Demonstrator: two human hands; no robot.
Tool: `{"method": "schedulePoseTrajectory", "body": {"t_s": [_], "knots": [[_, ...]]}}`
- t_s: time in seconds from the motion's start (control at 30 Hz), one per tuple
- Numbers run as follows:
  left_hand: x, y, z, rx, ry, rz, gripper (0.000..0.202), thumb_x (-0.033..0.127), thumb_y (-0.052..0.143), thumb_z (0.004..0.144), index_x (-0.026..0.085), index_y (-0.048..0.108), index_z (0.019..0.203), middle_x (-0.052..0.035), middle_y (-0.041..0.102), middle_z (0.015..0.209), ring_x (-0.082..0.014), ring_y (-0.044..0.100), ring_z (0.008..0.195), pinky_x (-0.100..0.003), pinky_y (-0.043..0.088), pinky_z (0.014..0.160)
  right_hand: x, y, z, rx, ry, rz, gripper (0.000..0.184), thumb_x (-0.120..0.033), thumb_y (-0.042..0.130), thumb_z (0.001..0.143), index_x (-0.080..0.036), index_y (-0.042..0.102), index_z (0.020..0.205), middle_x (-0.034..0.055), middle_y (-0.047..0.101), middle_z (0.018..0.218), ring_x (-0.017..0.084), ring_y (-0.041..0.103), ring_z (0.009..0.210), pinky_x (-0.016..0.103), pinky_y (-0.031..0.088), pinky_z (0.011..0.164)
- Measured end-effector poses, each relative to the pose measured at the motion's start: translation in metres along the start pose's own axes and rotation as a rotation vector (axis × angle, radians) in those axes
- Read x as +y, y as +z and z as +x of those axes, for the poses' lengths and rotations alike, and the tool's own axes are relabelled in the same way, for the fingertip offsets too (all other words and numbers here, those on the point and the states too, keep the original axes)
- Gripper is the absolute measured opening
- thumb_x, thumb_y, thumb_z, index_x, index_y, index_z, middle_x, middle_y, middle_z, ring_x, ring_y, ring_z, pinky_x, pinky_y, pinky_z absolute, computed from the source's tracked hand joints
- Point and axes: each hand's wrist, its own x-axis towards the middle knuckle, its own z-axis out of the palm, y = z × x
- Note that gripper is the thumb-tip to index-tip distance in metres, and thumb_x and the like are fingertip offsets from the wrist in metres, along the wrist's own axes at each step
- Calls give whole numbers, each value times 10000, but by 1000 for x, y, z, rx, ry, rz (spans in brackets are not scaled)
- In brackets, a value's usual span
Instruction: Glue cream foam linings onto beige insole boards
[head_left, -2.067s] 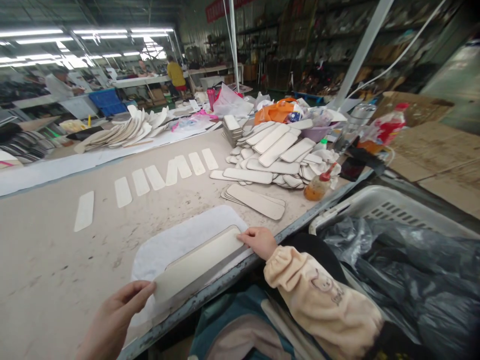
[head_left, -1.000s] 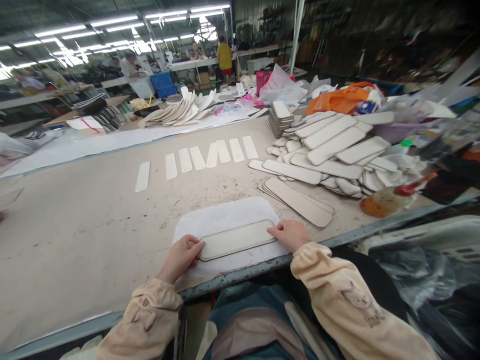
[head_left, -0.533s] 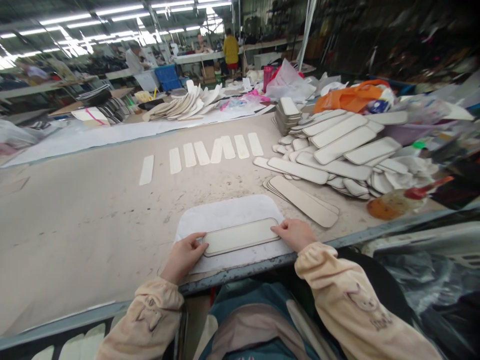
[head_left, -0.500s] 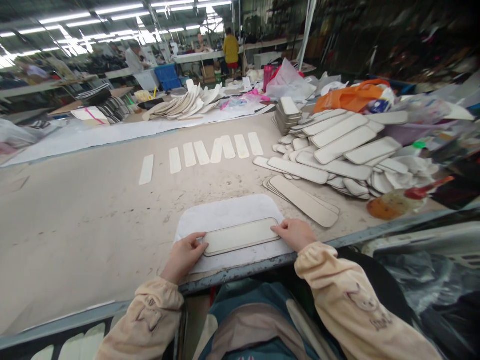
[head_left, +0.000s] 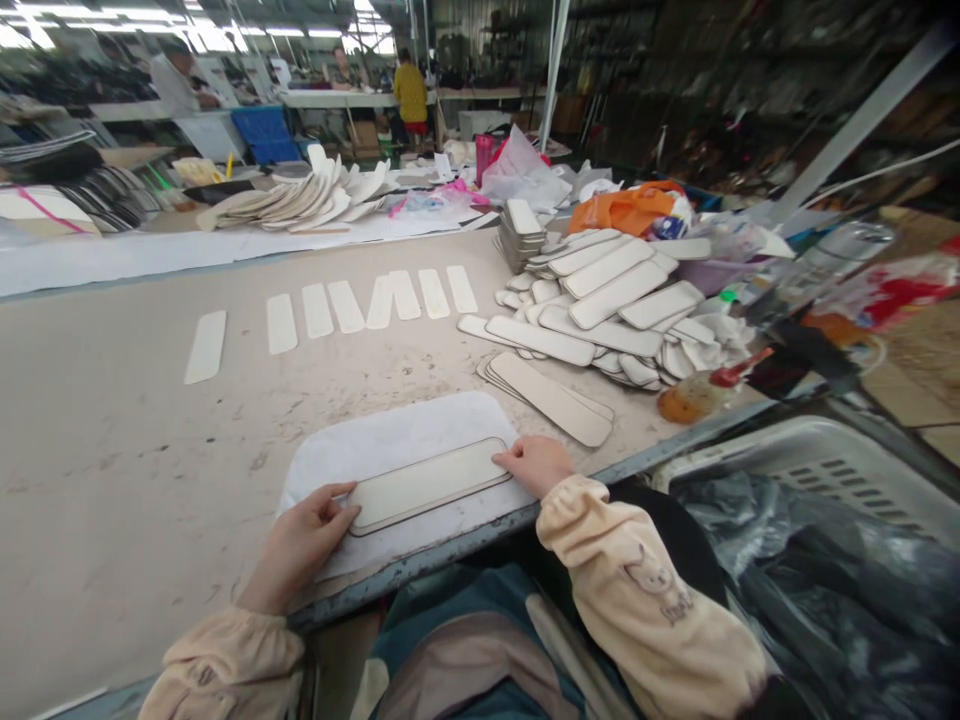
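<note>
A long pale strip with rounded corners and a dark edge (head_left: 427, 487) lies over a white sheet (head_left: 337, 445) at the front of the table. Its left end is pinched between the thumb and fingers of my left hand (head_left: 311, 530). At the opposite end, my right hand (head_left: 536, 464) grips the strip's upper right corner. To the right of the sheet, a few tan strips (head_left: 551, 395) lie fanned out, and past them rises a large heap of dark-edged pale strips (head_left: 615, 280).
Several small white strips (head_left: 281, 323) lie in a row across the table (head_left: 150, 480). A bottle of amber liquid with a red nozzle (head_left: 694, 395) rests near the right edge. Below it is a white basket (head_left: 810, 450) with dark plastic. Curved pale pieces (head_left: 300, 195) are piled at the back.
The camera view has turned to the right, so the table's contents appear shifted left and more of the basket shows. Both hands keep hold of the same strip over the sheet.
</note>
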Motion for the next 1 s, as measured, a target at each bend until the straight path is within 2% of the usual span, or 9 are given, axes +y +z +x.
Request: {"method": "schedulePoseTrajectory", "body": {"t_s": [0.3, 0.57, 0.77, 0.9, 1.0], "knots": [[-3, 1, 1, -10, 30, 32, 527, 556, 494, 749, 196, 537, 1130, 56, 547, 572, -134, 521, 498, -236, 373, 486, 1, -1, 2, -27, -30, -3, 313, -528, 589, 756, -243, 679, 661, 9, 637, 666, 168, 567, 683, 258, 335, 604], [-9, 2, 2, -27, 55, 47, 508, 538, 472, 775, 192, 515, 1145, 52, 540, 593, -137, 523, 515, -247, 381, 502, 4, 3, 4, -28, -12, 22, 298, -516, 608, 749, -236, 686, 680, 13, 640, 675, 170, 572, 708, 255, 344, 628], [-4, 1, 0, -16, 77, 92, 482, 512, 465, 780, 195, 518, 1138, 45, 552, 627, -140, 535, 538, -249, 394, 513, 2, 1, 3, -17, -9, 24, 271, -492, 616, 740, -239, 677, 665, 5, 635, 669, 168, 566, 694, 255, 336, 612], [0, 3, -8, 77, 123, 115, 479, 466, 468, 808, 202, 477, 1207, 45, 554, 653, -130, 545, 555, -248, 423, 540, 2, 2, 3, -2, -30, 8, 293, -502, 608, 744, -231, 672, 652, 10, 633, 669, 165, 562, 683, 257, 327, 600], [-6, 5, -19, 174, 213, 5, 522, 418, 489, 831, 195, 401, 1294, 20, 578, 778, -100, 536, 548, -237, 452, 539, 3, 2, 4, -12, -42, -10, 303, -510, 607, 743, -229, 670, 650, 15, 637, 684, 166, 565, 682, 262, 324, 598]]}}
